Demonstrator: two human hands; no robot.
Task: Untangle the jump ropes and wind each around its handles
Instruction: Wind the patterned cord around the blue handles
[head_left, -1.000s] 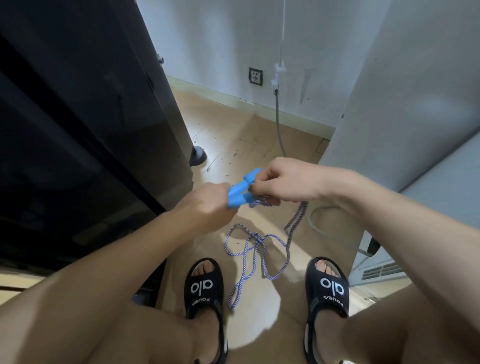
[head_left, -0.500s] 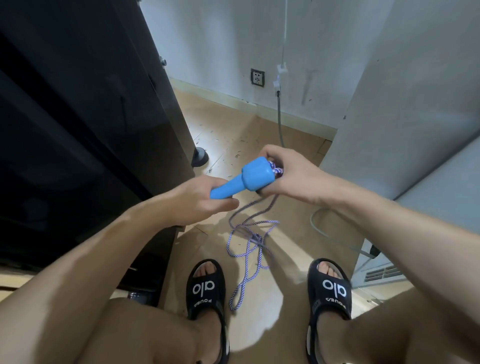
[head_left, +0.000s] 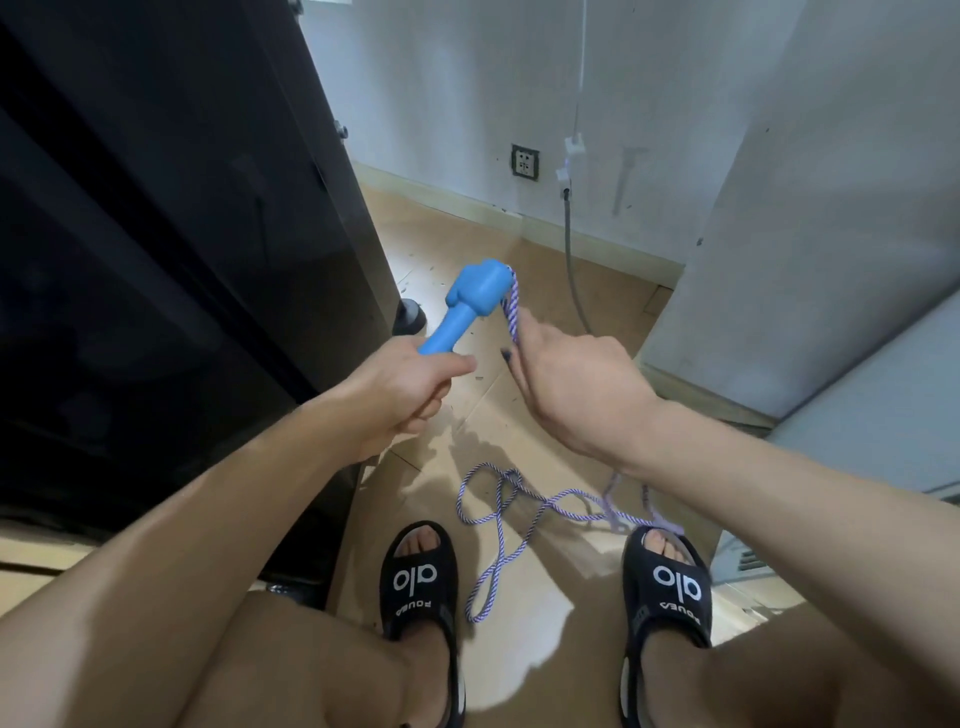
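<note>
Here the blue handle (head_left: 470, 303) is held by its thin end in the left hand (head_left: 402, 387), whose fingers are curled round it. The handle is tilted, with its fat end pointing up and away from the body, toward the wall. The purple and white rope (head_left: 510, 306) comes out of that fat end and is led straight down into the right hand (head_left: 574, 379). There it is pinched between the fingers, just beside the handle's top. The right hand is much the nearer one to the rope.

The rest of the rope is hidden behind the right wrist and is then seen lying in loose loops on the floor (head_left: 519, 436), between the two black sandals. One part is laid across the right sandal (head_left: 670, 587). Some loops cross each other, so a snag may still be there.

Winding is probably the next step. For that, the rope would have to be carried sideways, across the long line of the handle, not along it. Only one handle and one rope can be seen.
</note>
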